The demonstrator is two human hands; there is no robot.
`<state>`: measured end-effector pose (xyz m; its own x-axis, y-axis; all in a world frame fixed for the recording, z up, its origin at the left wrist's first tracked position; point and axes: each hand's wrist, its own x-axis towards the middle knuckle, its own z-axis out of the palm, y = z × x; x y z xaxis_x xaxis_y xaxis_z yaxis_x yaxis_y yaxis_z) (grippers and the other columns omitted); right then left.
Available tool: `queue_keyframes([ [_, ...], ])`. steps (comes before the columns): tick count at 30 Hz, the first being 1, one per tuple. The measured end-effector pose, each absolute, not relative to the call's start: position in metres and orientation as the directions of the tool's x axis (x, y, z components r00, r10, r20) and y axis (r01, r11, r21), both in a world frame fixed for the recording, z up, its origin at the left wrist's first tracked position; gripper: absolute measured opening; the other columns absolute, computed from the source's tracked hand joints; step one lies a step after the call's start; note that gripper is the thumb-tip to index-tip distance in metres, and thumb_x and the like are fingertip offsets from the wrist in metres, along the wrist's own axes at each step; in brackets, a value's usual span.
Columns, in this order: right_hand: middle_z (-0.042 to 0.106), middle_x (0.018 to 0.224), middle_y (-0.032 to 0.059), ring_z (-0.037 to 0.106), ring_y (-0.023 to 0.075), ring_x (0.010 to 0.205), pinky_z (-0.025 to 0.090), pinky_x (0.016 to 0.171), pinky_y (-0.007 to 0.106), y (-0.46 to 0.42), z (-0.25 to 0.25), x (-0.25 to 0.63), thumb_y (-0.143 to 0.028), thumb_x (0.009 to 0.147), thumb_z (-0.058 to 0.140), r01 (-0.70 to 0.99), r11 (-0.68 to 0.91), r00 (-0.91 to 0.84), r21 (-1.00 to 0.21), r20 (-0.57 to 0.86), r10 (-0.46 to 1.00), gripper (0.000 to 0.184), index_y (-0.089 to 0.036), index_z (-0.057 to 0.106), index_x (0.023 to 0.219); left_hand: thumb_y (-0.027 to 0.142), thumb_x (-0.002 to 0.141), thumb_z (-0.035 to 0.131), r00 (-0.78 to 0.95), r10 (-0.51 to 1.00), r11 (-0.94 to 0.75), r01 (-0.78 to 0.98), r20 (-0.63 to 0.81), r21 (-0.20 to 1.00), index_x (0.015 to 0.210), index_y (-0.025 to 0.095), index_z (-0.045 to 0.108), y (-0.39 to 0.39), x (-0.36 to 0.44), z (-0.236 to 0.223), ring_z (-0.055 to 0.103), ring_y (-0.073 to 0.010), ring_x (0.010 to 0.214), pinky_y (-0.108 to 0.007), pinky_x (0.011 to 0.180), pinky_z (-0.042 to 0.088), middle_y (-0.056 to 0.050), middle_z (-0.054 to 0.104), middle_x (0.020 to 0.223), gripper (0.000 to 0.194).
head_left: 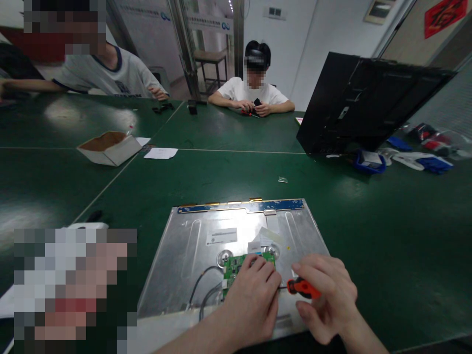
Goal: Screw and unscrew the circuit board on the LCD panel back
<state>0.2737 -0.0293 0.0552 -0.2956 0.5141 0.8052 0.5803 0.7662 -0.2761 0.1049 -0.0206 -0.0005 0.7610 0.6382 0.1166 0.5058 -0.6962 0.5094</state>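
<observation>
Fingers (260, 265) of the left hand (254, 292) lie bent and close together over a green circuit board (230, 268), covering much of it; whether they clamp anything underneath cannot be told. The right hand (328, 295) sits just beside, its thumb and forefinger apart, with the orange and black handle of a screwdriver (302, 288) between them. How firmly its other fingers grip that handle cannot be made out. The screwdriver's shaft points toward the left fingers, and its tip is hidden behind them.

Below the left fingers, the board lies on the back of a silvery metal panel (173, 265), with cables (207, 295) curving on the side away from the right hand. Beyond the fingertips are a white label (221, 236) and, along the panel's far edge, a narrow blue circuit strip (239, 207).

Past the fingers, a scrap of clear plastic (282, 180) lies on the green table (391, 236). Farther off, to the left of both hands, stand an open white box (118, 151) and a sheet of paper (161, 153). Ahead and to the right of the right fingers, a large black casing (342, 98) leans upright. Across from the fingers, a person in a white shirt (254, 93) handles small things
</observation>
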Motion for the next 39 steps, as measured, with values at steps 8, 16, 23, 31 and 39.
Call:
queue_keyframes([
  [8,0.068,0.075,0.0046,0.066,0.0159,0.063,0.052,0.053,0.027,-0.0304,0.053,0.2748,-0.015,0.085,0.046,0.608,0.749,-0.263,-0.262,0.824,0.502,0.025,-0.012,0.056,0.107,0.02,0.085,0.049,0.761,0.638,-0.694,0.501,0.119,0.517,0.098,0.019,0.057,-0.0205,0.1051,0.0006,0.051,-0.0264,0.092,-0.047,0.093,0.036,-0.008,0.059,0.095,0.015],
  [16,0.058,0.058,-0.0005,0.056,0.0135,0.048,0.044,0.043,0.025,-0.0264,0.0494,0.2744,-0.032,0.091,0.054,0.644,0.731,-0.291,-0.228,0.81,0.509,0.021,-0.014,0.057,0.103,0.022,0.082,0.052,0.764,0.637,-0.687,0.5,0.106,0.528,0.096,0.02,0.058,-0.0207,0.1045,-0.0009,0.05,-0.026,0.092,-0.047,0.095,0.035,-0.007,0.059,0.094,0.015],
  [23,0.071,0.082,0.0077,0.07,0.0205,0.072,0.055,0.057,0.031,-0.0305,0.0554,0.2745,-0.024,0.089,0.038,0.605,0.73,-0.278,-0.318,0.775,0.567,0.029,-0.014,0.055,0.111,0.02,0.084,0.05,0.759,0.641,-0.693,0.504,0.119,0.515,0.098,0.019,0.057,-0.0216,0.1048,-0.0016,0.05,-0.0261,0.093,-0.047,0.093,0.035,-0.008,0.059,0.096,0.015],
  [31,0.065,0.066,0.0016,0.063,0.0154,0.055,0.048,0.048,0.026,-0.0275,0.0499,0.2748,-0.016,0.085,0.051,0.649,0.718,-0.268,-0.251,0.808,0.525,0.023,-0.014,0.055,0.108,0.02,0.084,0.051,0.76,0.639,-0.695,0.502,0.122,0.516,0.095,0.019,0.057,-0.0211,0.105,-0.0027,0.05,-0.0256,0.093,-0.047,0.094,0.035,-0.007,0.058,0.094,0.013],
  [39,0.062,0.063,0.0007,0.061,0.016,0.053,0.046,0.047,0.027,-0.0251,0.0515,0.2748,-0.032,0.093,0.044,0.626,0.73,-0.292,-0.274,0.786,0.545,0.023,-0.016,0.055,0.106,0.021,0.083,0.051,0.758,0.64,-0.693,0.498,0.126,0.522,0.093,0.019,0.057,-0.0212,0.1047,-0.0023,0.051,-0.0254,0.092,-0.047,0.094,0.035,-0.007,0.058,0.093,0.012],
])
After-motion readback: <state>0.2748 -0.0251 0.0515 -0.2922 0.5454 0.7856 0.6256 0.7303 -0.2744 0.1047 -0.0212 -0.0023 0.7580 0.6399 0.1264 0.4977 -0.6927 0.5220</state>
